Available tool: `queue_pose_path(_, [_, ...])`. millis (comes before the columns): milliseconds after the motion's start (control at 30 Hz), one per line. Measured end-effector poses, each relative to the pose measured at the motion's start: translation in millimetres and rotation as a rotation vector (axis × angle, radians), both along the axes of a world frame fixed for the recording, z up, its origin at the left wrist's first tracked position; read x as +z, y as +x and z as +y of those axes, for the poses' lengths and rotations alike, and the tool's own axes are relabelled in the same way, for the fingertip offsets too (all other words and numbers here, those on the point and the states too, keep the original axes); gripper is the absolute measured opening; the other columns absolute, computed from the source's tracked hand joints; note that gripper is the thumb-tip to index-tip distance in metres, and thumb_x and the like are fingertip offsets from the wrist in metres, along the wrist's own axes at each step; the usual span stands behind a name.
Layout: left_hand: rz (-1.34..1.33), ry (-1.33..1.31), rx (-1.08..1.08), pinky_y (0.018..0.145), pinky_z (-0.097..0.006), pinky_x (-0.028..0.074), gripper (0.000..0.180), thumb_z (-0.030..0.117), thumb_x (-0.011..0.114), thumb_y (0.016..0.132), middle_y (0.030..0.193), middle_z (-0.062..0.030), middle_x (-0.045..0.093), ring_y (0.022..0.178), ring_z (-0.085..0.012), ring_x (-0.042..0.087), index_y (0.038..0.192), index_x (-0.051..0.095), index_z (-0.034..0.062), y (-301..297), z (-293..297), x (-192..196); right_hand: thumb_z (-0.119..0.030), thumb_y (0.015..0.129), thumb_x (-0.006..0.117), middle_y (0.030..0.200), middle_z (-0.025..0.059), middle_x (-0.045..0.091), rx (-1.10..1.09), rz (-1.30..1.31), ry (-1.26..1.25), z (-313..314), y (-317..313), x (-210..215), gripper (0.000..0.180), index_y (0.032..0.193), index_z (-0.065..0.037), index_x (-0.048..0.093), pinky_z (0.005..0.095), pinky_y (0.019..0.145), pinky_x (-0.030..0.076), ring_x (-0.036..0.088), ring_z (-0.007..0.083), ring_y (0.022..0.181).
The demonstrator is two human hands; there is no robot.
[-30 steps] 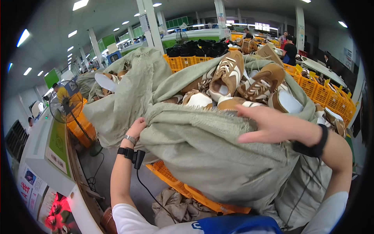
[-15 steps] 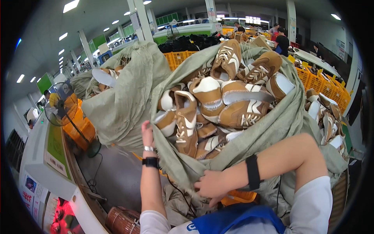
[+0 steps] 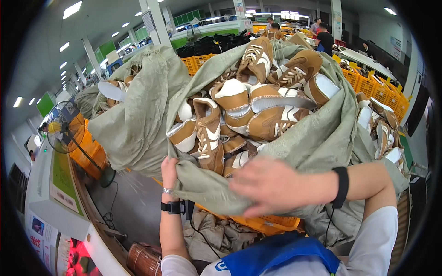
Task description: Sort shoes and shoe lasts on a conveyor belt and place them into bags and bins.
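A second grey-green sack stands to the left, with a white-soled shoe showing at its top. Orange plastic crates line the right side, and another orange crate sits at the left beside a standing fan. A green-topped table runs along the lower left edge. Crumpled cloth lies on the floor below. In the background, people stand near dark piled goods under long ceiling lights.

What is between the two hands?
In the head view, only the sack's grey-green rim cloth stretches between the left hand and right hand.
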State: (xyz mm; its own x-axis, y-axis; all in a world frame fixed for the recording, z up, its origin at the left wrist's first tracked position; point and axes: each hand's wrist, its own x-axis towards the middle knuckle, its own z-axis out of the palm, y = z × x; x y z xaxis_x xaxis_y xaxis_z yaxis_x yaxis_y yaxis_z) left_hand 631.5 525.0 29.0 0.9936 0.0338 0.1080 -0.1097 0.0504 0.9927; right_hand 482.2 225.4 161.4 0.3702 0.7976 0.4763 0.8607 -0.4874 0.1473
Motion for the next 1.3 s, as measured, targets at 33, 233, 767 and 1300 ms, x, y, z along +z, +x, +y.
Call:
queue_pose_path(33, [0.061, -0.216, -0.013, 0.067, -0.035, 0.049, 0.021, 0.008, 0.044, 0.08, 0.081, -0.0089, 0.06, 0.074, -0.0198, 0.059, 0.096, 0.056, 0.0011, 3, 17, -22, -0.049, 0.066, 0.068, 0.091, 0.0089, 0.054, -0.104, -0.156, -0.014, -12, 13, 14, 0.061, 0.105, -0.004, 0.054, 0.0349, 0.072, 0.046, 0.055, 0.0246, 0.082])
queue_pose_path(233, [0.12, -0.279, 0.036, 0.078, -0.03, 0.047, 0.026, 0.008, 0.044, 0.081, 0.097, -0.0102, 0.059, 0.086, -0.0213, 0.058, 0.106, 0.052, 0.0035, -15, -26, -52, -0.028, 0.069, 0.064, 0.079, 0.0055, 0.049, -0.341, 0.097, -0.195, -78, -25, 8, 0.04, 0.101, -0.008, 0.052, 0.0338, 0.063, 0.043, 0.054, 0.0216, 0.076])
queue_pose_path(767, [0.214, 0.261, 0.123, 0.081, -0.032, 0.045, 0.04, 0.007, 0.054, 0.08, 0.111, -0.0119, 0.056, 0.099, -0.018, 0.054, 0.119, 0.046, 0.0022, -26, -34, -186, -0.025, 0.082, 0.063, 0.103, 0.0159, 0.062, -0.125, 1.063, 0.414, -145, -73, -79, 0.037, 0.111, -0.003, 0.056, 0.0333, 0.083, 0.045, 0.058, 0.0263, 0.092])
queue_pose_path(1300, [-0.978, 1.127, -0.18, 0.083, -0.036, 0.039, 0.045, 0.008, 0.062, 0.058, 0.079, -0.0047, 0.049, 0.08, -0.024, 0.05, 0.102, 0.06, 0.0083, -195, -167, 5, -0.036, 0.071, 0.072, 0.086, 0.0067, 0.057, -0.461, 0.242, 0.246, -160, -64, -8, 0.039, 0.098, -0.011, 0.061, 0.0306, 0.066, 0.046, 0.053, 0.0215, 0.078])
